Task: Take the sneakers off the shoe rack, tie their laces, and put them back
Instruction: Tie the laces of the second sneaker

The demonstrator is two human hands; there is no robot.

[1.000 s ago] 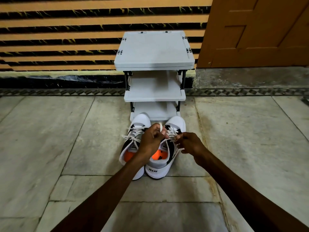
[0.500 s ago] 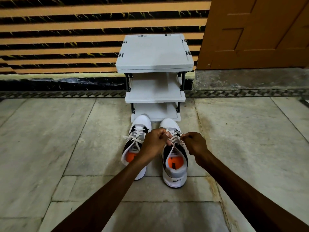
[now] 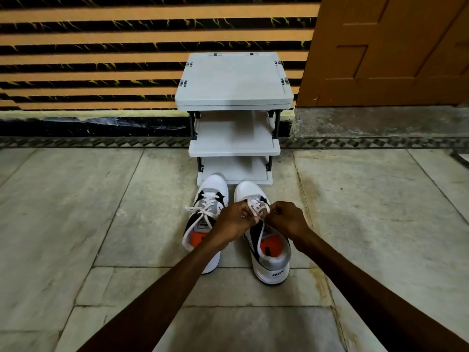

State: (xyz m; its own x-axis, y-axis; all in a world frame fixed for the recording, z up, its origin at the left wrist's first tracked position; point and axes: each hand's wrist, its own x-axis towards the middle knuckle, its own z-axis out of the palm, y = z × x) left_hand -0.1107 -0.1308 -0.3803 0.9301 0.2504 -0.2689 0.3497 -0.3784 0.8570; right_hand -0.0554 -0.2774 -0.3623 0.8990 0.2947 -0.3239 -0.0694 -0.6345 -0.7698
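Note:
Two white sneakers with black panels and orange insoles stand side by side on the stone floor, toes toward a grey three-tier shoe rack. The left sneaker has loose, spread laces. Over the right sneaker, my left hand and my right hand each pinch a white lace end, fingertips almost touching above the tongue. My left forearm crosses over the heel of the left sneaker and hides part of it.
The rack's shelves hold nothing and it stands against a striped orange-and-black wall. A brown wooden door is at the back right above a raised stone threshold. Grey stone floor tiles spread to both sides.
The right sneaker has swung from tilted against the left one to straight and slid a little toward me. Both hands have drawn closer together over its laces.

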